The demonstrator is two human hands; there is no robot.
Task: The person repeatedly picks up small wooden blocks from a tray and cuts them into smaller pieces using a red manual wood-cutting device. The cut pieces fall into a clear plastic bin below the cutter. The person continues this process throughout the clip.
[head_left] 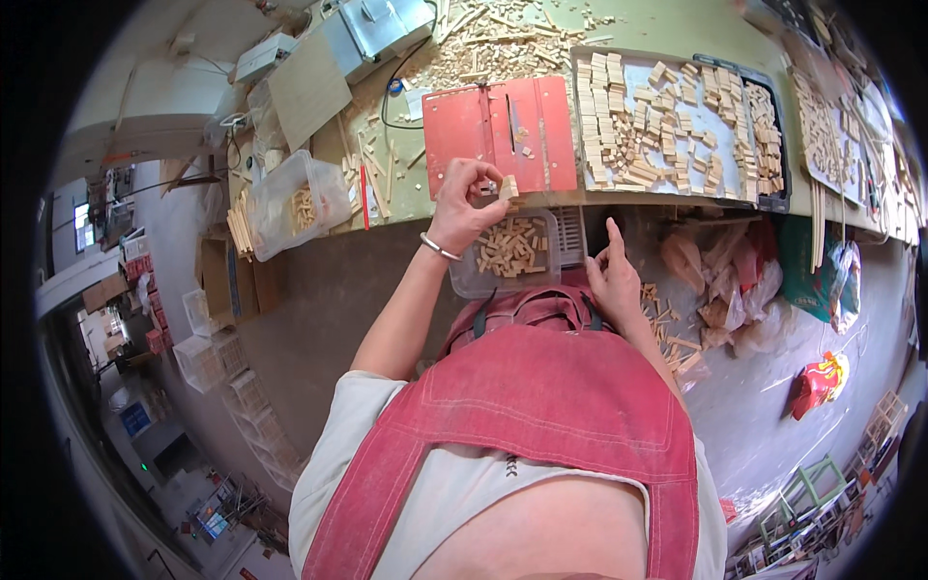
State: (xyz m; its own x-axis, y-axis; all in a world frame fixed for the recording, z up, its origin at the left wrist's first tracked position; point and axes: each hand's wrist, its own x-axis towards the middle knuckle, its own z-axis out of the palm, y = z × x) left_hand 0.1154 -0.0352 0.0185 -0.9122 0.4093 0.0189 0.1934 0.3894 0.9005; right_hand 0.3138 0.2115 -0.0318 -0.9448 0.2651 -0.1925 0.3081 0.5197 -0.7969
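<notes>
My left hand [466, 205], a bracelet on its wrist, pinches a small pale wooden block [508, 187] between thumb and fingertips. It is raised at the front edge of a red plate [452, 126] with a long narrow slot. Under that hand, a clear plastic box [468, 280] with many loose wooden blocks [512, 246] sits by my lap. To the right of the box, my right hand [614, 273] is open, its fingers stretched out and nothing in them. A few wood bits lie near the slot.
Right of the plate, a tray [633, 87] carries rows of blocks. Offcuts [503, 43] heap behind it. A clear bin [333, 193] and a red stick [364, 193] stand at the left. Plastic bags [725, 280] and spilled wood pieces [677, 338] lie below the bench at right.
</notes>
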